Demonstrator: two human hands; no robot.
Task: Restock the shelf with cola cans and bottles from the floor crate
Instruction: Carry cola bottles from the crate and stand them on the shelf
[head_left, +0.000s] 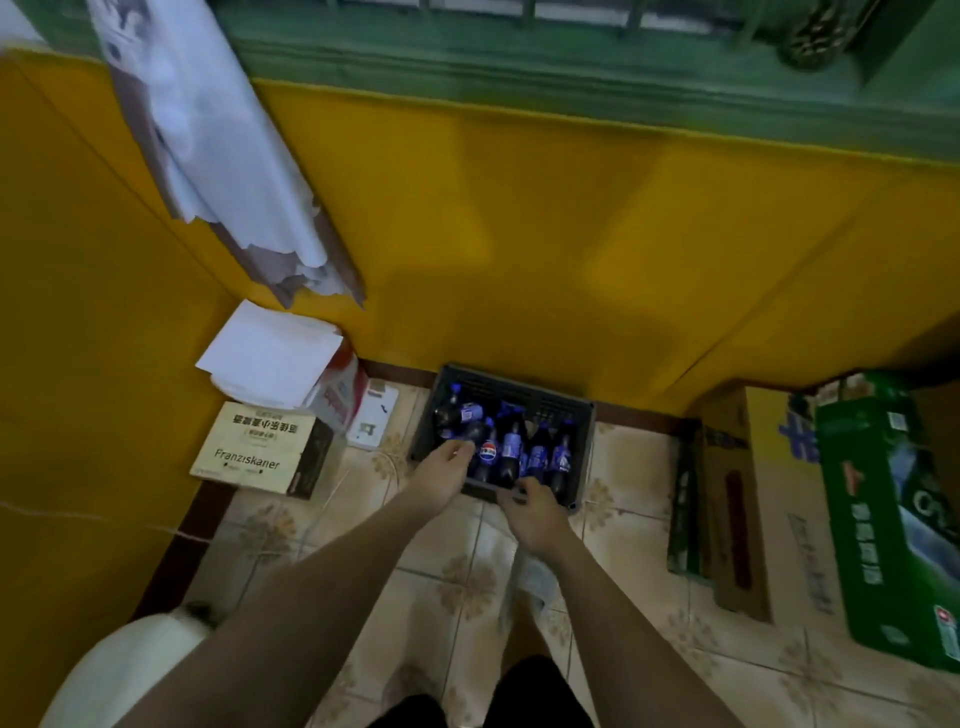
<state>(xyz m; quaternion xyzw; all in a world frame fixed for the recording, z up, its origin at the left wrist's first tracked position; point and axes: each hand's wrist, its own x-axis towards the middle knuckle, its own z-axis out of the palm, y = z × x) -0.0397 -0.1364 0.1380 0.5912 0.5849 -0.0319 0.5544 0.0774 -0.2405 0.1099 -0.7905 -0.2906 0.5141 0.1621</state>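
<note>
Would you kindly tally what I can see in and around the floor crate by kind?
Cola bottles in the dark crate: about 6, overlapping, count uncertain
Cola cans: 0 visible
Crates: 1
Cardboard boxes left of it: 2
Total: about 9

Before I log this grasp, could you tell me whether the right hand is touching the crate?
Touching. In the head view the right hand curls its fingers over the near rim of the crate, with no gap visible between them.

Yellow wall (545, 249), patterned tile floor (447, 582), dim light.
</note>
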